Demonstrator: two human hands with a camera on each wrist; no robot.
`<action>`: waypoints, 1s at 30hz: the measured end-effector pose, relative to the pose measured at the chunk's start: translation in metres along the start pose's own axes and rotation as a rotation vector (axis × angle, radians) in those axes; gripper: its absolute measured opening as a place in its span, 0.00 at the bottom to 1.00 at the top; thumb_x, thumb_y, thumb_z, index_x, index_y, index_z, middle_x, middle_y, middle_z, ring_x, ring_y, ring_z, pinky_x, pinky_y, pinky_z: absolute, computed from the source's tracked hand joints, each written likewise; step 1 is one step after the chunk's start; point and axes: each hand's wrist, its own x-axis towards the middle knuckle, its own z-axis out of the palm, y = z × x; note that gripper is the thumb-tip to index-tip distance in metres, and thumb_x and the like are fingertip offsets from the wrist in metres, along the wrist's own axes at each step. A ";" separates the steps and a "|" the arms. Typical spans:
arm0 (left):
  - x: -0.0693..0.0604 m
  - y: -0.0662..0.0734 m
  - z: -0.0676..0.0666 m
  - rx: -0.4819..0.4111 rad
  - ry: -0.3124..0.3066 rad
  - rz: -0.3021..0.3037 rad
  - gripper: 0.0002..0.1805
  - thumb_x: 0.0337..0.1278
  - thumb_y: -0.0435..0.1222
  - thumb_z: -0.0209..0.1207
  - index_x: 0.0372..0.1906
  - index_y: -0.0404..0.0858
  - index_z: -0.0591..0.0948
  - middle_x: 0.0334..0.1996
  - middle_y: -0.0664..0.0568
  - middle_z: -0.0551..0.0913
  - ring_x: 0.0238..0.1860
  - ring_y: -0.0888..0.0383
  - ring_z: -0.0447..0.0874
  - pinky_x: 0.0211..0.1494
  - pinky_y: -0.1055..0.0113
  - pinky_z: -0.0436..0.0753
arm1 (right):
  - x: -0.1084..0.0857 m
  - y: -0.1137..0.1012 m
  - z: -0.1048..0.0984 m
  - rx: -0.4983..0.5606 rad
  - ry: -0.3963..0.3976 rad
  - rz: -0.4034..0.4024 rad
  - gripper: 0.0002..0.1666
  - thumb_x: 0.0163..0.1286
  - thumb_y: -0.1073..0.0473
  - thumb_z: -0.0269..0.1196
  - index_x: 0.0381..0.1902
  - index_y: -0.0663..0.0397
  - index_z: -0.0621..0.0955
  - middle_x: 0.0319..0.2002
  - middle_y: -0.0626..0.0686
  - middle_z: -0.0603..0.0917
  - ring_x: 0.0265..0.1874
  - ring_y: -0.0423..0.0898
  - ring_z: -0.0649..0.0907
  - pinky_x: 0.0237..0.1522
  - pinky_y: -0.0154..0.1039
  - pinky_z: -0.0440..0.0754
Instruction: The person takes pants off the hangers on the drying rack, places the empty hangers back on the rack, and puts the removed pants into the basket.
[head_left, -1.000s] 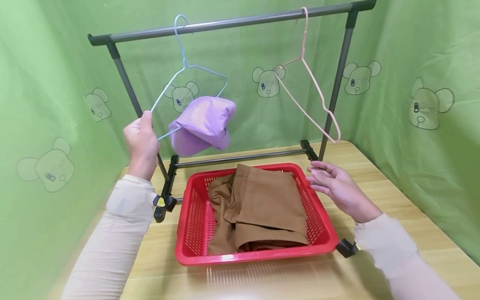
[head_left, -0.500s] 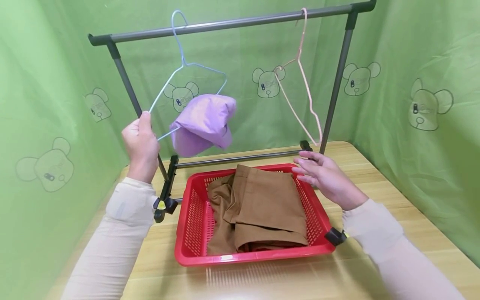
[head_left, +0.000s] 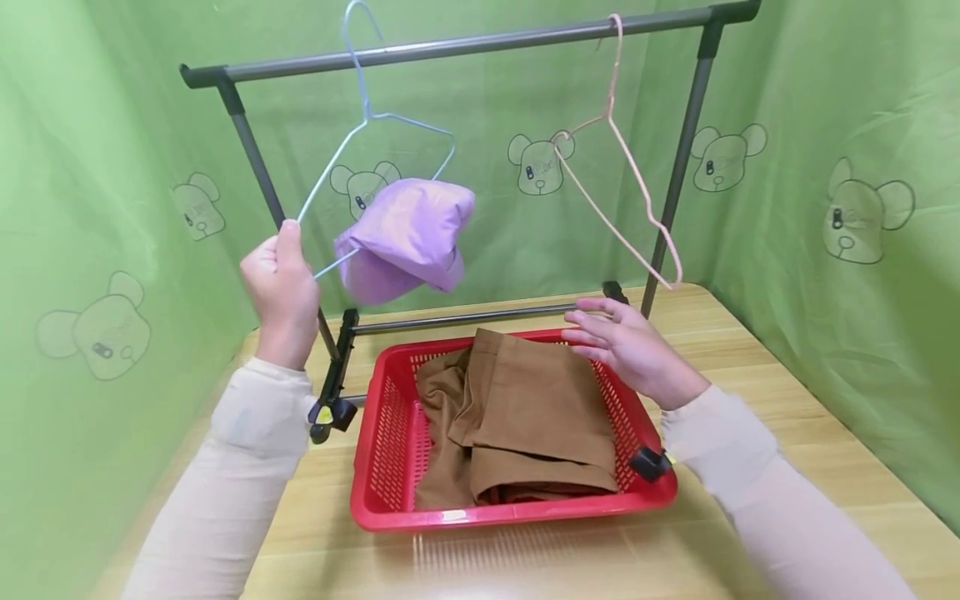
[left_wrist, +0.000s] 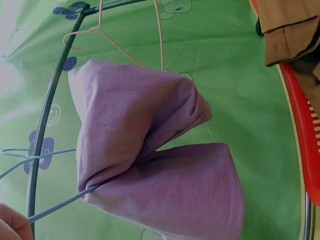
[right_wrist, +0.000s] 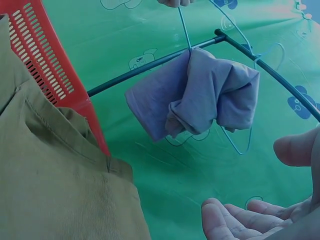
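Note:
My left hand (head_left: 281, 287) grips the lower left corner of a light blue wire hanger (head_left: 330, 171). A folded purple garment (head_left: 408, 237) is draped over that hanger's bottom bar; its exact kind cannot be told. The hanger's hook rises well above the rack's rail (head_left: 480, 43), its tip showing just over it. My right hand (head_left: 626, 346), fingers spread and holding nothing, hovers over the right rim of a red basket (head_left: 408, 521). In the right wrist view, the thumb and fingers (right_wrist: 215, 220) stand apart, with the purple garment beyond them.
Folded brown cloth (head_left: 540, 400) lies in the basket. A pink wire hanger (head_left: 626, 158) hangs at the rail's right part. The rack's dark posts (head_left: 258, 158) stand on a wooden table (head_left: 795, 450), with green curtain (head_left: 847, 83) around it.
My left hand has lifted the blue hanger, so its hook stands higher over the rail, garment with it. My right hand has moved left and slightly up over the basket. The pink hanger swings.

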 end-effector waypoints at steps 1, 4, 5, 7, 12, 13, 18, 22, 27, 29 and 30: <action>-0.001 0.000 0.000 0.014 0.002 0.006 0.27 0.72 0.44 0.51 0.13 0.43 0.63 0.10 0.57 0.59 0.12 0.63 0.53 0.13 0.72 0.52 | 0.001 0.000 0.002 0.003 0.001 0.000 0.32 0.76 0.61 0.51 0.68 0.73 0.52 0.59 0.63 0.69 0.46 0.41 0.82 0.55 0.38 0.77; -0.006 0.001 0.000 0.052 0.006 0.022 0.27 0.72 0.45 0.51 0.13 0.43 0.63 0.10 0.57 0.59 0.12 0.62 0.53 0.13 0.71 0.52 | 0.005 0.000 0.007 -0.004 0.007 0.007 0.33 0.76 0.60 0.52 0.68 0.73 0.52 0.61 0.65 0.67 0.46 0.40 0.82 0.54 0.37 0.78; -0.007 0.001 0.000 0.059 0.005 0.026 0.27 0.72 0.45 0.50 0.13 0.43 0.63 0.10 0.57 0.59 0.12 0.62 0.53 0.13 0.71 0.53 | 0.007 0.000 0.009 -0.007 0.010 0.012 0.34 0.76 0.59 0.52 0.68 0.73 0.52 0.62 0.66 0.66 0.46 0.40 0.82 0.54 0.37 0.78; -0.009 0.001 0.000 0.062 0.004 0.035 0.27 0.72 0.45 0.50 0.13 0.43 0.63 0.10 0.58 0.59 0.13 0.62 0.53 0.14 0.71 0.53 | 0.009 -0.001 0.013 -0.014 0.014 0.020 0.36 0.76 0.57 0.52 0.69 0.73 0.51 0.65 0.68 0.63 0.47 0.41 0.82 0.55 0.37 0.78; -0.016 0.001 0.001 0.080 0.002 0.053 0.27 0.72 0.46 0.49 0.13 0.44 0.63 0.10 0.58 0.59 0.12 0.63 0.54 0.13 0.71 0.53 | 0.017 -0.002 0.026 -0.018 0.007 0.039 0.38 0.77 0.53 0.50 0.71 0.73 0.49 0.67 0.70 0.61 0.52 0.45 0.79 0.58 0.40 0.75; -0.017 0.001 0.000 0.084 0.001 0.056 0.27 0.72 0.46 0.49 0.13 0.44 0.63 0.10 0.58 0.59 0.12 0.63 0.54 0.13 0.71 0.53 | 0.019 -0.003 0.029 -0.016 0.002 0.041 0.38 0.78 0.52 0.49 0.70 0.73 0.49 0.67 0.71 0.61 0.53 0.47 0.78 0.59 0.40 0.75; -0.025 -0.001 0.000 0.079 0.015 0.067 0.27 0.73 0.45 0.49 0.13 0.44 0.62 0.10 0.58 0.59 0.12 0.64 0.54 0.14 0.72 0.53 | 0.027 -0.003 0.043 0.019 -0.034 0.052 0.38 0.79 0.51 0.46 0.70 0.76 0.48 0.67 0.73 0.61 0.63 0.60 0.70 0.58 0.40 0.75; -0.031 -0.003 0.002 0.043 0.032 0.078 0.27 0.73 0.43 0.49 0.13 0.45 0.62 0.09 0.59 0.59 0.12 0.64 0.53 0.14 0.72 0.53 | 0.033 -0.001 0.053 0.065 -0.043 0.065 0.40 0.78 0.49 0.46 0.70 0.76 0.47 0.67 0.74 0.60 0.66 0.63 0.66 0.59 0.40 0.75; -0.036 -0.007 0.005 0.023 0.053 0.103 0.27 0.72 0.42 0.50 0.12 0.45 0.62 0.08 0.59 0.59 0.11 0.64 0.53 0.14 0.72 0.52 | 0.038 0.000 0.062 0.136 -0.067 0.084 0.45 0.77 0.45 0.47 0.72 0.74 0.45 0.69 0.74 0.56 0.69 0.62 0.62 0.66 0.47 0.66; -0.037 -0.009 0.005 0.033 0.060 0.116 0.28 0.72 0.41 0.51 0.11 0.45 0.62 0.08 0.59 0.59 0.11 0.64 0.53 0.14 0.72 0.53 | 0.041 -0.001 0.067 0.165 -0.076 0.097 0.46 0.76 0.44 0.47 0.72 0.73 0.43 0.70 0.74 0.54 0.70 0.62 0.61 0.67 0.49 0.63; -0.038 -0.010 0.006 0.042 0.064 0.121 0.28 0.72 0.41 0.51 0.11 0.45 0.62 0.08 0.58 0.59 0.11 0.63 0.53 0.14 0.72 0.53 | 0.042 -0.001 0.070 0.180 -0.076 0.106 0.47 0.76 0.44 0.47 0.72 0.73 0.42 0.71 0.73 0.53 0.70 0.62 0.60 0.68 0.49 0.63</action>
